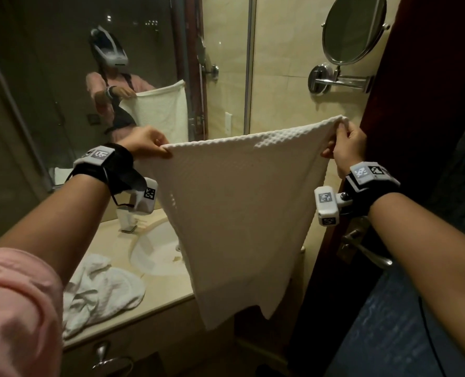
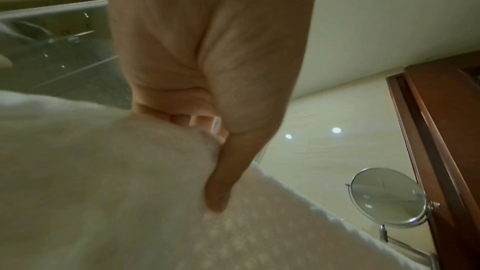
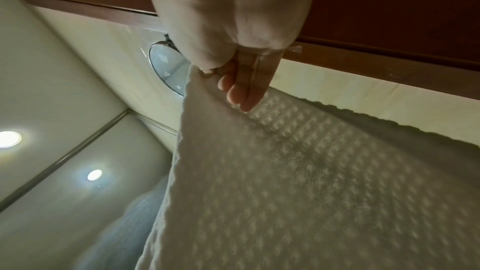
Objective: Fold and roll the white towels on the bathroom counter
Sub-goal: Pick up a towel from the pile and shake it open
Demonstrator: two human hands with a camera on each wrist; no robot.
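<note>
Two hands, left hand (image 1: 147, 141) and right hand (image 1: 347, 148) pinching one hanging towel (image 1: 239, 213), one crumpled towel (image 1: 101, 289) on counter (image 1: 169, 289)

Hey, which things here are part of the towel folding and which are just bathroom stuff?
Part of the job:
held towel, pinched at its top corners by left hand and right hand
crumpled towel on the counter

Just lying about:
sink
tap
round mirror
door handle
</note>
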